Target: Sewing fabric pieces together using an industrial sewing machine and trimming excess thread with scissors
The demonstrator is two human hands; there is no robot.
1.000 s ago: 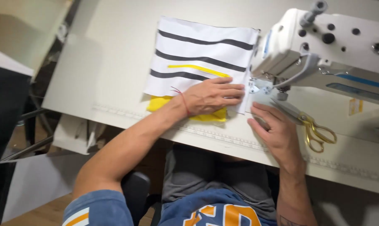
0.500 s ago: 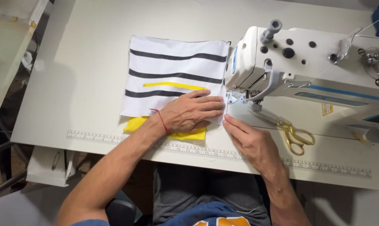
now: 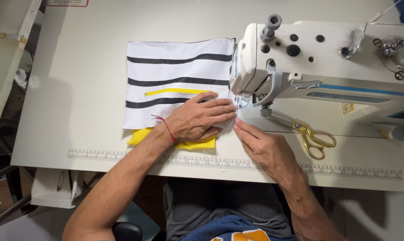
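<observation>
A person seated at a white table [image 3: 77,89] guides a white fabric panel with black stripes [image 3: 179,71] toward the needle area of an industrial sewing machine [image 3: 318,58]. The left hand [image 3: 197,120] lies flat and spread on the panel's lower right corner, fingers extended toward the presser foot [image 3: 243,101], pinning the cloth to the table. A thin red string [image 3: 166,127] circles that wrist. The right hand [image 3: 262,145] rests just beside it, fingers held together, fingertips touching the fabric's edge just in front of the foot; it grips nothing. A yellow zipper [image 3: 177,91] is set into the panel between two stripes, and a yellow fabric layer [image 3: 141,137] shows from beneath the panel's near edge, partly under the left palm. Gold-handled scissors [image 3: 313,136] lie on the table to the right, apart from both hands. A printed ruler strip [image 3: 121,155] runs along the table's near edge.

Doing this step well appears to call for keeping both layers flush at the edge, pressing evenly with the flat left hand so the cloth does not creep, and steering lightly with the right fingertips while holding them clear of the needle. Whether the foot is lowered cannot be told.
</observation>
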